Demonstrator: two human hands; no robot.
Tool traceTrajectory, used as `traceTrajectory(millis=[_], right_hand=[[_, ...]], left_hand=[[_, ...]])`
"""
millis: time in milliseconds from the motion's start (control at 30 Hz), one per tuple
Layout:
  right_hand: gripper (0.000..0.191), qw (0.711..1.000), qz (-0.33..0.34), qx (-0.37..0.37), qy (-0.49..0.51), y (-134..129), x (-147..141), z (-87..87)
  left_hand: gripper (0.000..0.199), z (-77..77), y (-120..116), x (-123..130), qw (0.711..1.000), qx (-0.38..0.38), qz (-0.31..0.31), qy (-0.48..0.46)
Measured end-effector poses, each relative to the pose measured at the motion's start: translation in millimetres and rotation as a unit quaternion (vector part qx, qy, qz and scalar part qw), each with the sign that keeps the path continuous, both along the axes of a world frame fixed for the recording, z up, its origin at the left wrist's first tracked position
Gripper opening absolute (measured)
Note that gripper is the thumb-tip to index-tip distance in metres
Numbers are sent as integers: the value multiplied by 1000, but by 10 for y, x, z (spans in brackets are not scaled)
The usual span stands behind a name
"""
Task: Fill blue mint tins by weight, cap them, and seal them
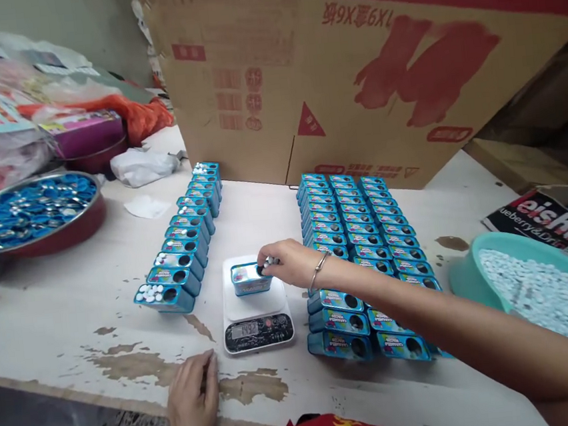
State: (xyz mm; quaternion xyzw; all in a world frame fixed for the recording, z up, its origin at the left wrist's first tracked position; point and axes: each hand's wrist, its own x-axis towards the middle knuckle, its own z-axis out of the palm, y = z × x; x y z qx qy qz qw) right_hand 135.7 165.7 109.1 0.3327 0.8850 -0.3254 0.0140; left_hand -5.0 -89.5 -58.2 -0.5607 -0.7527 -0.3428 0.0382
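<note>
Presently, right hand is pinching white tablets at blue box on scale, centre; left hand, bottom, rests loosely open

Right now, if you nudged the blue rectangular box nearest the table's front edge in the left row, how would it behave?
The blue rectangular box would probably keep its shape, since its walls look flat and straight. The round white tablets on top could scatter, as nothing visible holds them. It looks narrow, so a hard push might tip it.
</note>
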Motion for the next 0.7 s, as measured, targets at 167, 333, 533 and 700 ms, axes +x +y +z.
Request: traceTrajectory(millis=[167,333,533,700], right_hand=[[19,1000,0,11,6,9,-25,28],[8,936,-142,-274,167,90,142,31],[9,778,-290,-480,285,113,647,-82],[8,767,-304,-503,258,40,842,-133]], left_hand=[[12,-7,14,28,1000,-4,5,-4],[11,-16,15,58,1000,-9,12,-19],[11,-15,11,87,1000,-12,21,-19],[10,-1,21,103,999,-13,24,-27]])
